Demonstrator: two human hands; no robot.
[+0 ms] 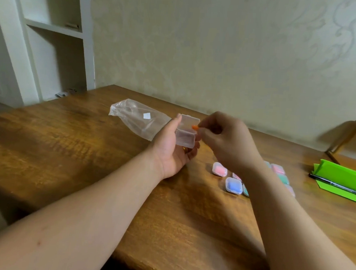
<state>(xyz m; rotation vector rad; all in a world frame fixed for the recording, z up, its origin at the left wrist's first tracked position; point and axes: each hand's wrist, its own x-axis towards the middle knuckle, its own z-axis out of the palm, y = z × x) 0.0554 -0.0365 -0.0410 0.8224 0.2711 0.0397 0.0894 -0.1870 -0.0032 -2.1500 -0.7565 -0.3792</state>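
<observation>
Head view: above a wooden table, the left hand curls round a small clear box, lid open, seemingly empty. The right hand pinches an orange piece just above it. This looks like filling; next, lower the piece inside. The closed boxes nearby hold pink, blue and teal.

Left hand holds an open clear box (lid up); right hand pinches an orange piece.
</observation>
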